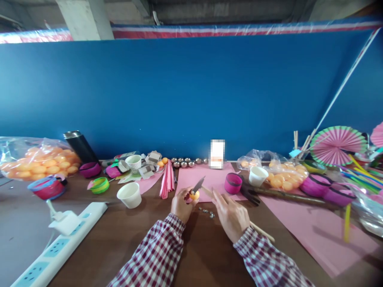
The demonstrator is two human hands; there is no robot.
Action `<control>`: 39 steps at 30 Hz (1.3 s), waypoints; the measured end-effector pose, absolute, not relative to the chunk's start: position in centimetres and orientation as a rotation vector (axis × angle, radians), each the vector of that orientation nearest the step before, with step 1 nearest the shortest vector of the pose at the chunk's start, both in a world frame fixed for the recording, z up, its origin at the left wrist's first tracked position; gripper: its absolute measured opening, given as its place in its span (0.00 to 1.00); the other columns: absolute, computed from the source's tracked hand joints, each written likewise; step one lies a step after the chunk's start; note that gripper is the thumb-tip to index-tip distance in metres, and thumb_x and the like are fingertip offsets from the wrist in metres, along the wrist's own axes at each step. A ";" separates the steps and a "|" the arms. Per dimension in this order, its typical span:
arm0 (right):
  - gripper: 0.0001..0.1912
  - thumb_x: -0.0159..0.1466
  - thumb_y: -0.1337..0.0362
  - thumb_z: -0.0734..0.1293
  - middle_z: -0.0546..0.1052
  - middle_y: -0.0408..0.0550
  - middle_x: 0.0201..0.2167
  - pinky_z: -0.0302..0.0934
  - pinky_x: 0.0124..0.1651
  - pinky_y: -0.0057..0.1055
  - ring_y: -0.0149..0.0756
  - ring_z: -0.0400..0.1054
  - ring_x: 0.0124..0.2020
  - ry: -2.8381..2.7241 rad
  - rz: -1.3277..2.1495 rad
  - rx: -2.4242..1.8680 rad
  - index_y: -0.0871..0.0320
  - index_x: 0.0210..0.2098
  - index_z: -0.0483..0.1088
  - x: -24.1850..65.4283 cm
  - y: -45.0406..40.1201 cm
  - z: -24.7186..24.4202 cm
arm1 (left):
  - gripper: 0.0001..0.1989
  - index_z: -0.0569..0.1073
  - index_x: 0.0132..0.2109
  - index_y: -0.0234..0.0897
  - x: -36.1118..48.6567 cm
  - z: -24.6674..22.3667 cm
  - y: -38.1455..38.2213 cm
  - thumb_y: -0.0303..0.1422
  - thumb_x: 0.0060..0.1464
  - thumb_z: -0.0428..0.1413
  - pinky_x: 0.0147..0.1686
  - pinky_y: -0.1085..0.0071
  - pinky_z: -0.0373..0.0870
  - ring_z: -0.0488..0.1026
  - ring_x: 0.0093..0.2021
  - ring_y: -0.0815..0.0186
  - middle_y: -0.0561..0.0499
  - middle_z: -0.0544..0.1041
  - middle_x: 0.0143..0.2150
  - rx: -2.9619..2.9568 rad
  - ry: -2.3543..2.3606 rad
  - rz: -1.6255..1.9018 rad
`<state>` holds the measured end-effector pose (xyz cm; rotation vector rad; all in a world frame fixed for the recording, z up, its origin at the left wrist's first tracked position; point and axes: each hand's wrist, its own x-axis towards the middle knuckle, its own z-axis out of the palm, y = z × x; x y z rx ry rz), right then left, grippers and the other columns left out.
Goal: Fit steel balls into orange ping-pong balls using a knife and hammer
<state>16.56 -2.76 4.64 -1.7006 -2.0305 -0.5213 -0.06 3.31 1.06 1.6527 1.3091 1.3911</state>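
Note:
My left hand (181,205) is closed around a small orange ball (195,195), which looks like a table tennis ball. A dark pointed blade (198,185) rises beside the ball at the same fingers; its handle is hidden. In my right hand (230,215) lies a thin wooden stick (263,232). Its front end reaches towards the ball and its back end sticks out past my wrist; whether the tip touches the ball I cannot tell. Several small shiny metal pieces (212,215) are scattered on the brown table between my hands.
A white paper cup (129,196) stands left, near a power strip (64,243). Behind are pink strips (168,181), metal balls (187,161) and a pink sheet (191,175). Right are a magenta ring (233,183), another cup (258,175) and bagged orange balls (285,177).

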 end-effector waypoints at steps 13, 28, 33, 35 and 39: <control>0.19 0.64 0.60 0.53 0.71 0.43 0.28 0.48 0.26 0.25 0.28 0.64 0.26 -2.027 -0.531 -1.666 0.51 0.55 0.54 16.4 -2.7 4.4 | 0.19 0.71 0.43 0.38 0.2 1.2 3.2 0.26 0.38 0.56 0.33 0.71 0.71 0.70 0.34 0.68 0.48 0.68 0.39 1.673 1.287 1.356; 0.19 0.63 0.60 0.53 0.72 0.44 0.28 0.48 0.25 0.25 0.28 0.64 0.26 -2.037 -0.518 -1.672 0.52 0.55 0.54 16.5 -2.6 4.3 | 0.18 0.73 0.40 0.36 0.1 0.8 3.4 0.29 0.36 0.57 0.30 0.74 0.71 0.70 0.30 0.70 0.49 0.71 0.35 1.663 1.328 1.345; 0.20 0.63 0.60 0.53 0.72 0.44 0.28 0.48 0.25 0.25 0.27 0.64 0.25 -2.010 -0.531 -1.664 0.52 0.55 0.55 16.6 -2.6 4.3 | 0.18 0.72 0.40 0.36 0.3 0.9 3.3 0.30 0.36 0.58 0.32 0.72 0.71 0.71 0.32 0.68 0.49 0.71 0.36 1.668 1.299 1.357; 0.20 0.63 0.60 0.53 0.71 0.44 0.27 0.48 0.25 0.25 0.27 0.63 0.25 -2.033 -0.525 -1.665 0.50 0.55 0.54 16.8 -2.5 4.3 | 0.17 0.72 0.38 0.35 0.4 0.8 3.2 0.30 0.36 0.58 0.32 0.72 0.71 0.71 0.33 0.67 0.48 0.72 0.36 1.655 1.237 1.337; 0.20 0.63 0.61 0.53 0.71 0.44 0.31 0.50 0.29 0.24 0.28 0.64 0.30 -1.989 -0.484 -1.734 0.47 0.55 0.53 17.4 -2.1 4.4 | 0.19 0.71 0.40 0.35 0.4 0.7 3.2 0.31 0.36 0.58 0.31 0.73 0.71 0.72 0.32 0.68 0.47 0.72 0.39 1.634 1.230 1.353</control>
